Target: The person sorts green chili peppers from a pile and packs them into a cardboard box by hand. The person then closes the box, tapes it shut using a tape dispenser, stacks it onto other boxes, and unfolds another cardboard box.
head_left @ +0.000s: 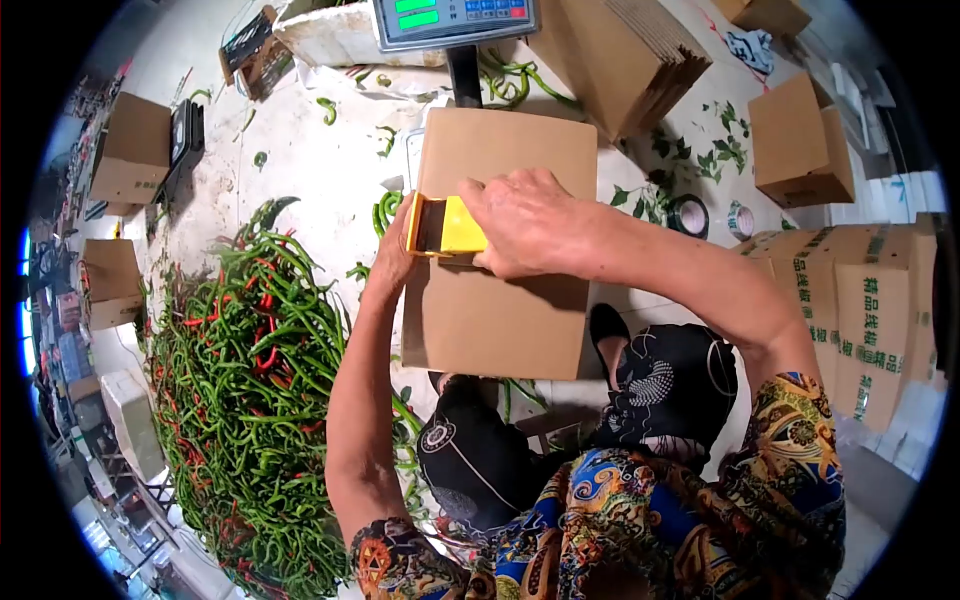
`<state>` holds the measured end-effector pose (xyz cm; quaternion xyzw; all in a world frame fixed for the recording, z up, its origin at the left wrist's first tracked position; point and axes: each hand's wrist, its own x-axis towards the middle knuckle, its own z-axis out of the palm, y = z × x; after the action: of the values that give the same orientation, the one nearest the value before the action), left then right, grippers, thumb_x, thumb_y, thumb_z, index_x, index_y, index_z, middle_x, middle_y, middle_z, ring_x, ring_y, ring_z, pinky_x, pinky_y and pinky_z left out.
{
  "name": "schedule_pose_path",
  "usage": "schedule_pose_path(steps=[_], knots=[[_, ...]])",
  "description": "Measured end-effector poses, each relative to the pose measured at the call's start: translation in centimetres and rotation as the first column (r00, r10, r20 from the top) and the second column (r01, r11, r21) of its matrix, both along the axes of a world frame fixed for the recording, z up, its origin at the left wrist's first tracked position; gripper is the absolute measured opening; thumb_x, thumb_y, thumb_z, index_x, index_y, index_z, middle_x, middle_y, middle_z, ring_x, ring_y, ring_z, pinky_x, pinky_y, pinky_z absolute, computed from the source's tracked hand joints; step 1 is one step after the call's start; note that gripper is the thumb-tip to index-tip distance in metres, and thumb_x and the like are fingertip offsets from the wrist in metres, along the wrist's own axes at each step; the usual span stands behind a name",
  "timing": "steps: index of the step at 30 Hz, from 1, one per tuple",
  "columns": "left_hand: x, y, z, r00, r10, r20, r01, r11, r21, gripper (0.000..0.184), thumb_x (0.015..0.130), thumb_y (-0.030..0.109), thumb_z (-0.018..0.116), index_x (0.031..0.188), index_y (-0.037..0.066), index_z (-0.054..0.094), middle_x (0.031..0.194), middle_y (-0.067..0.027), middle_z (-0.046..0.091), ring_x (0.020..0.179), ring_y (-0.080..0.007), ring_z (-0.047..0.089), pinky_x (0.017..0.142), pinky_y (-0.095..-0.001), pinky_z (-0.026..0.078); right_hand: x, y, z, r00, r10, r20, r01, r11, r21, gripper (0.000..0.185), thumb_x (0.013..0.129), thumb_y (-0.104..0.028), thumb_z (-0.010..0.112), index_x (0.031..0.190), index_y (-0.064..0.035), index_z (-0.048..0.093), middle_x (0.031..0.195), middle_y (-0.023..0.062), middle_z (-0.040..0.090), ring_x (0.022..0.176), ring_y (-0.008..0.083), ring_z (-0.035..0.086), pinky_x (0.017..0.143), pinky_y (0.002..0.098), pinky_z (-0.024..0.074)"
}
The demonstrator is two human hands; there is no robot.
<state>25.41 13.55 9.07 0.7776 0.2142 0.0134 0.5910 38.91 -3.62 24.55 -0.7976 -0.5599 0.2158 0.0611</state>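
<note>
A closed cardboard box (500,325) sits in front of me, under the scale's display. Across its top, near the left edge, lies a yellow tape dispenser (462,226) with a dark strip at its left end. My right hand (530,225) is closed around the dispenser's right part. At the box's left side, right by the dispenser's end, my left hand (397,242) grips the edge; most of its fingers are hidden. Whether it also touches the tape, I cannot tell.
A big heap of green and red chili peppers (250,410) covers the floor at left. The scale display (455,20) stands beyond the box. Flattened cartons (620,65) lean at the back right; tape rolls (688,216) and printed cartons (835,300) are at right.
</note>
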Motion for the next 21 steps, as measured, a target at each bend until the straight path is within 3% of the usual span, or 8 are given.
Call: schedule_pose_path(steps=[3,4,6,9,14,20,21], knots=[[0.4,0.1,0.4,0.990,0.093,-0.102,-0.100,0.993,-0.068,0.075,0.097,0.059,0.042,0.144,0.001,0.038,0.128,-0.0217,0.058,0.122,-0.0251,0.052,0.103,-0.0319,0.038,0.1,-1.5,0.7,1.000,0.006,0.024,-0.006,1.000,-0.030,0.056,0.073,-0.032,0.075,0.108,0.0030,0.050,0.092,0.0251,0.065,0.087,0.0406,0.065,0.077,0.0505,0.0511],[1.0,-0.3,1.0,0.984,0.154,-0.086,-0.153,0.988,0.021,0.074,0.097,0.057,0.041,0.143,-0.001,0.039,0.131,-0.0231,0.056,0.126,-0.0278,0.050,0.106,-0.0320,0.035,0.3,-2.7,0.8,1.000,-0.007,0.027,0.007,1.000,0.003,0.055,0.073,-0.030,0.075,0.109,0.0031,0.050,0.091,0.0243,0.065,0.084,0.0404,0.065,0.074,0.0503,0.0516],[1.2,0.5,-1.2,0.985,0.156,-0.073,-0.156,0.988,0.001,0.073,0.097,0.056,0.041,0.141,-0.002,0.041,0.135,-0.0236,0.053,0.129,-0.0296,0.049,0.108,-0.0328,0.033,1.5,-6.5,1.0,0.999,-0.032,0.031,0.030,0.998,0.060,0.055,0.072,-0.028,0.075,0.110,0.0034,0.051,0.090,0.0226,0.065,0.078,0.0401,0.065,0.068,0.0499,0.0527],[1.3,0.0,0.6,0.979,0.167,-0.113,-0.168,0.986,-0.001,0.070,0.097,0.057,0.041,0.139,0.002,0.046,0.128,-0.0207,0.059,0.123,-0.0284,0.053,0.105,-0.0328,0.037,4.1,-13.1,0.3,0.997,-0.051,0.057,0.045,0.994,0.099,0.061,0.071,-0.034,0.080,0.111,-0.0010,0.047,0.088,0.0200,0.062,0.078,0.0403,0.063,0.067,0.0484,0.0520],[1.5,-0.7,2.4,0.967,0.184,-0.178,-0.187,0.982,-0.002,0.067,0.097,0.057,0.043,0.138,0.004,0.050,0.124,-0.0158,0.062,0.117,-0.0230,0.055,0.101,-0.0314,0.039,6.0,-22.0,-4.6,0.993,-0.121,-0.016,0.122,0.978,0.172,0.059,0.068,-0.025,0.082,0.110,-0.0029,0.047,0.090,0.0180,0.058,0.080,0.0410,0.061,0.068,0.0454,0.0509],[1.2,-0.2,0.3,0.949,0.245,-0.198,-0.263,0.963,-0.066,0.071,0.096,0.057,0.044,0.130,-0.005,0.055,0.123,-0.0149,0.062,0.117,-0.0214,0.054,0.103,-0.0314,0.037,6.1,-24.2,-12.7,0.960,-0.151,-0.237,0.216,0.936,0.278,0.067,0.062,-0.017,0.083,0.115,-0.0029,0.045,0.097,0.0200,0.059,0.089,0.0425,0.062,0.074,0.0433,0.0521],[1.2,-0.2,0.0,0.942,0.254,-0.219,-0.280,0.955,-0.096,0.072,0.096,0.058,0.044,0.129,-0.005,0.055,0.123,-0.0155,0.062,0.116,-0.0215,0.054,0.102,-0.0317,0.038,5.6,-24.1,-14.0,0.979,-0.109,-0.170,0.164,0.921,0.353,0.076,0.059,-0.013,0.085,0.120,-0.0038,0.039,0.095,0.0197,0.059,0.082,0.0421,0.062,0.070,0.0437,0.0540]])
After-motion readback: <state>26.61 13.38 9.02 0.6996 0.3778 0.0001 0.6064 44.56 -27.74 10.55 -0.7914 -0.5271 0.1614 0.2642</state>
